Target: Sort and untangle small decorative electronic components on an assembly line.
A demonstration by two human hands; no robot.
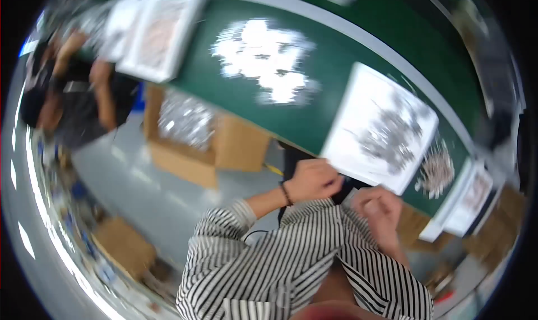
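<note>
Grey floor, and over it a long green bench [336, 67]; below its near edge, an open cardboard box [244, 140] of silvery packets [188, 121], a co-worker [84, 112] at far left. On the bench, a blurred white pile [263, 56] at centre; right of it, at the near edge, a white tray [350, 121] bearing a heap of thin dark pieces [392, 137], smaller paler heap [438, 168] just beside. Left hand [314, 180] and right hand [382, 205] near the tray's near side, fingers of both curled; cannot tell whether they grip anything.
</note>
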